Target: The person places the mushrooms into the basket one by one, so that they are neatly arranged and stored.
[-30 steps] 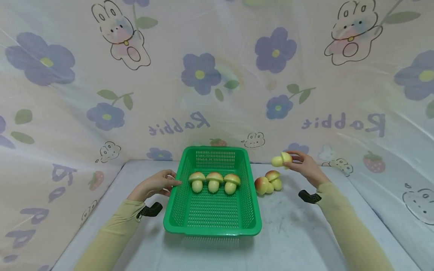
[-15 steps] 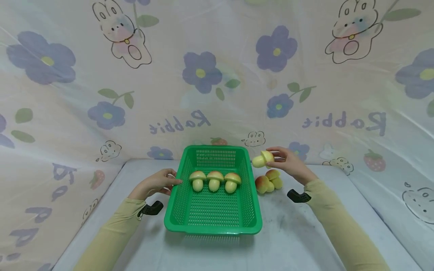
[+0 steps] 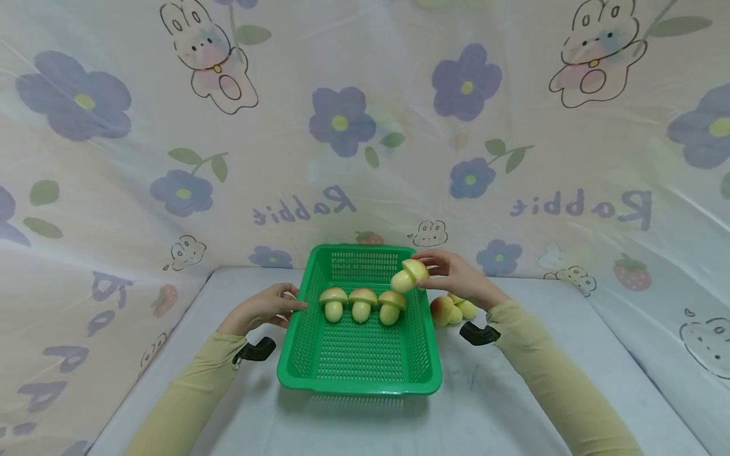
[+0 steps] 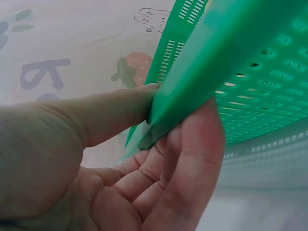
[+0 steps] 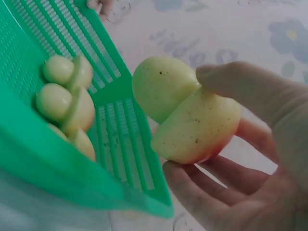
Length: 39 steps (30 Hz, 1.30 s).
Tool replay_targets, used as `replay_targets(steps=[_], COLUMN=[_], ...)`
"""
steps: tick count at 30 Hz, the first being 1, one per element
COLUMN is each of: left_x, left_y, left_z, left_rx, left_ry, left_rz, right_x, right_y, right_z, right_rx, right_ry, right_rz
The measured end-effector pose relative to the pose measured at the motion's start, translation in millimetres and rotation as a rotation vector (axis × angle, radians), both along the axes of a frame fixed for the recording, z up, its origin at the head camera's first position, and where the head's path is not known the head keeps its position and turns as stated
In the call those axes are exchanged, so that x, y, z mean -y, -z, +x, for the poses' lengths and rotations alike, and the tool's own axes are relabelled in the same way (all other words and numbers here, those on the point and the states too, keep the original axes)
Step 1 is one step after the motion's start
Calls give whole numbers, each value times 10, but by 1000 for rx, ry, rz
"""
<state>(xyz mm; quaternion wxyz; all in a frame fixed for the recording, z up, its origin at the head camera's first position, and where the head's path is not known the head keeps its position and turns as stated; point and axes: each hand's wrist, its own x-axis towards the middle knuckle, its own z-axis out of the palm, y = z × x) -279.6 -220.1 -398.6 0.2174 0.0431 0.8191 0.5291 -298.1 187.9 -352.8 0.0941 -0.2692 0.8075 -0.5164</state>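
A green plastic basket stands on the table, with three toy mushrooms in a row inside, caps toward the back. My left hand pinches its left rim; the left wrist view shows the thumb on the outer side and the fingers curled underneath. My right hand grips another toy mushroom by its cap, above the basket's back right part. In the right wrist view this held mushroom has a pale yellow stem and a speckled cap with a reddish underside, between thumb and fingertips.
More toy mushrooms lie on the white table just right of the basket, partly hidden behind the right hand. A printed cloth hangs close behind the basket and along both sides.
My right hand has carried the held mushroom leftward, from beyond the loose mushrooms to over the basket's right side. The left hand keeps its place on the rim.
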Motion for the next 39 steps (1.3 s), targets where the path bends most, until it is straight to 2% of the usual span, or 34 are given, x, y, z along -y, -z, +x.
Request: replay_targets(steps=[9,20,27,39], left_x=[-4,19,16,-9], left_y=[-8,-65,-77,-49], left_z=[-1,-39,-38,-30], left_rx=[9,1,-2,12], left_ry=[-11,-10,3,0], left_rz=[-1,-8,-9,-11], right_x=[384,760,978,1214], right_y=[51,59,133,252], right_z=[51,30,16,-24], right_rx=[1,23,83,69], right_ry=[-142,-300,-346,-418], right_rz=[71,78,141,205])
